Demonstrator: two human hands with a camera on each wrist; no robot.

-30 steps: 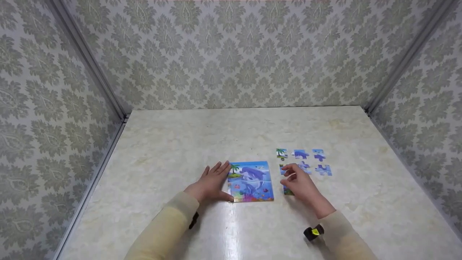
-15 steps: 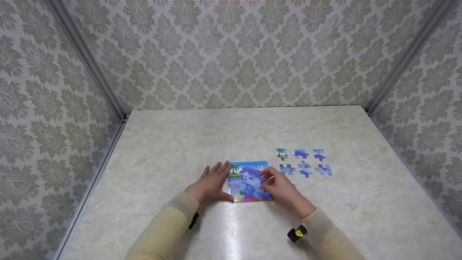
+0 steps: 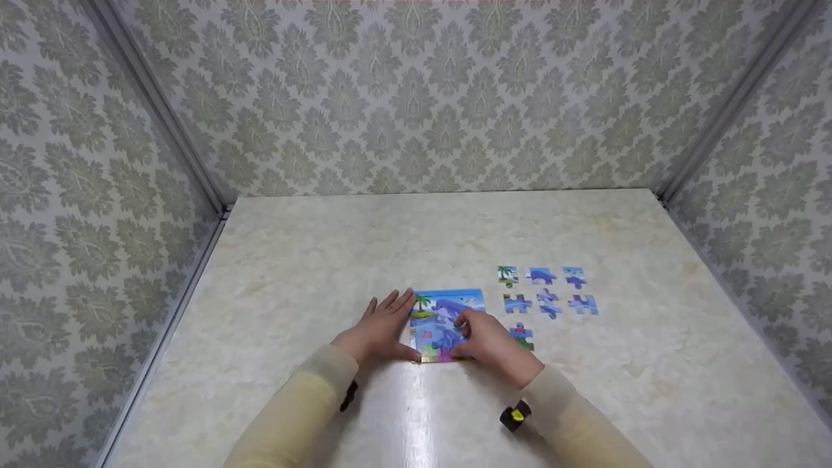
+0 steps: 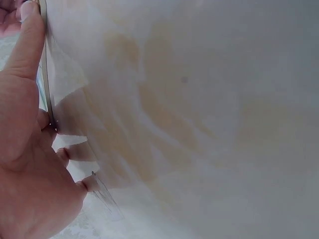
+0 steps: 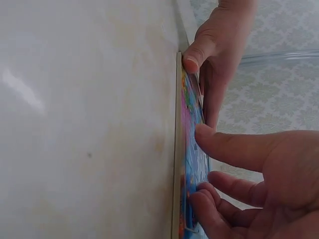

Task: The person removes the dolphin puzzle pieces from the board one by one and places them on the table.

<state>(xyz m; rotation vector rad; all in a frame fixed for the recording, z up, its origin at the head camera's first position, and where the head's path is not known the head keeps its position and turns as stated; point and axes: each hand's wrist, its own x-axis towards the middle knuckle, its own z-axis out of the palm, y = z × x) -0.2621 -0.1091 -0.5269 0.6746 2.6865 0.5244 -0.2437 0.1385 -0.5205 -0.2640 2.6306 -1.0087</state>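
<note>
A square dolphin jigsaw board (image 3: 448, 305) lies flat at the middle of the table. My left hand (image 3: 380, 325) rests along its left side, fingers spread, thumb touching the lower left corner. Over the lower right part of the board is my right hand (image 3: 487, 341), thumb and fingers curled. It seems to hold a puzzle piece by its edges down on the picture; the piece is mostly hidden. In the right wrist view, the thumb (image 5: 204, 133) and fingertips (image 5: 197, 196) touch the board's face. Right of the board lies a loose puzzle piece (image 3: 522, 337).
More loose puzzle pieces lie in two rows to the right, among them a palm-tree piece (image 3: 507, 274), a dolphin piece (image 3: 541, 276) and a blue-violet piece (image 3: 583, 304). The pale table (image 3: 325, 247) is bounded by patterned walls (image 3: 416, 97) at the back and sides.
My right hand has moved left from the loose pieces onto the board and lowered toward its bottom edge. The left hand has stayed put. The loose pieces under the right hand's earlier position now show.
</note>
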